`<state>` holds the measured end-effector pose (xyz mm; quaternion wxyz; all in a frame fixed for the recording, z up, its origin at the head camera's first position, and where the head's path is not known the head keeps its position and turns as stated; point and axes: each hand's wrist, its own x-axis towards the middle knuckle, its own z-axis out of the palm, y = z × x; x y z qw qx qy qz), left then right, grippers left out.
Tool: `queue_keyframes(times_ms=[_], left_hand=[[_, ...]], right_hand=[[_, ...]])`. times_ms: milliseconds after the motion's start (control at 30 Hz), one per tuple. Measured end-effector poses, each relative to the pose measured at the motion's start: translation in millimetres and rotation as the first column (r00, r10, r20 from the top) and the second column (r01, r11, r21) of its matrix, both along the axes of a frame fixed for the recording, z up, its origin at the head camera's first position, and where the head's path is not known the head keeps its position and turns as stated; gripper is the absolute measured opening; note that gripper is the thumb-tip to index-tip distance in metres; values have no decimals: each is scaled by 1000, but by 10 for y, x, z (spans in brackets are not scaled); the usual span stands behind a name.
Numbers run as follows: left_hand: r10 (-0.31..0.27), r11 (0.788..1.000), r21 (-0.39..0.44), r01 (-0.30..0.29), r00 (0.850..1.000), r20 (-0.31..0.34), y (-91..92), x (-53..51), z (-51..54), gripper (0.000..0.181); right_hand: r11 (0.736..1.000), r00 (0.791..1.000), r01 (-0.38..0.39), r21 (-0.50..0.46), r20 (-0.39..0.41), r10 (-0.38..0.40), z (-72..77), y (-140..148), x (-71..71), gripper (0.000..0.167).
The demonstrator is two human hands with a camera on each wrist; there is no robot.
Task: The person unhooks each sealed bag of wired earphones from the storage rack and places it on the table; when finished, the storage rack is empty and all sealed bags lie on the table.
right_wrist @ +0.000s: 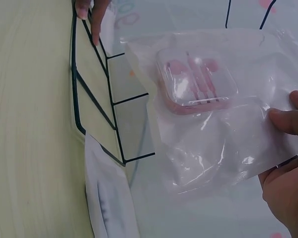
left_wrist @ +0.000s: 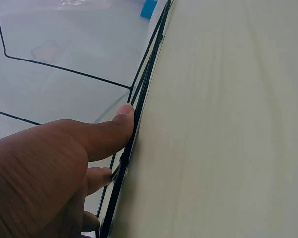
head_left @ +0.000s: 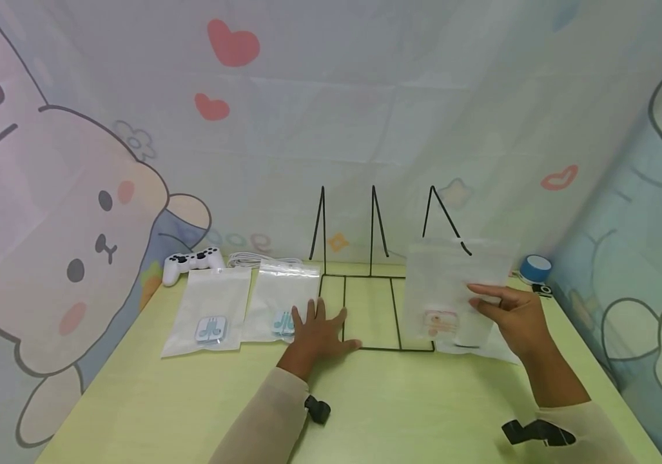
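Note:
A black wire display rack with several peaked hooks stands on the table. My left hand rests with fingers spread on the left front of its base; in the left wrist view the thumb touches the front bar. My right hand pinches the right side of a clear-and-white plastic bag, held upright in front of the rack's right hook. Inside is a small clear case with pink earphones. The hook's tip shows at the bag's top edge; whether it goes through cannot be told.
Two bags with blue earphones lie left of the rack. Behind them are a white game controller and a white coiled cable. Another white bag lies right of the rack, near a blue round object.

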<state>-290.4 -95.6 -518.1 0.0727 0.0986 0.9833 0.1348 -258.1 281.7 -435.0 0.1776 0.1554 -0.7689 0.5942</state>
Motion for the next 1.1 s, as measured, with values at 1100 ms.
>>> queue_keyframes(times_ms=[1100], left_hand=[[4,1000,23,-4,1000,21,-2,-8,0,90]], right_hand=[[960,966,-227,-166,-163,201,-26,36,252,44]])
